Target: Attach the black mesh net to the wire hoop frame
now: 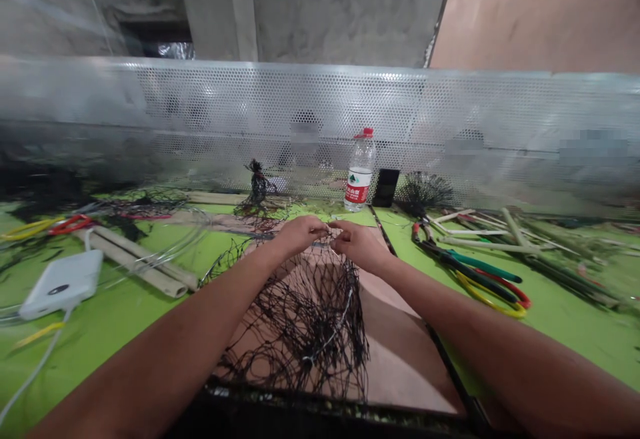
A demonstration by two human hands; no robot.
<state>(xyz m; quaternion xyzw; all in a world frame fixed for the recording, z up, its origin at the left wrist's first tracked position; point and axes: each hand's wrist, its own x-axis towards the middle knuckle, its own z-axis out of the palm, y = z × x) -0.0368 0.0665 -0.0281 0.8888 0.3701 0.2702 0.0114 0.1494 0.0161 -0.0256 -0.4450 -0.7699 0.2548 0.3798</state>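
Note:
A black knotted net [300, 312] lies spread over a pinkish-brown board [400, 352] in front of me. A pale cord runs through its right side. At the net's far edge my left hand [304, 231] and my right hand [359, 244] almost meet, fingertips close together. Both have their fingers pinched at the mesh strands. Whatever finer thread lies between the fingertips is too small to make out.
A water bottle [357, 175] and a dark phone [386, 187] stand by the perforated metal screen [225, 105]. Pliers [475, 272] and cut stalks [540, 252] lie right. Left are bamboo tubes [135, 262], a white power bank [63, 283] with its cable, and red-handled scissors [70, 223].

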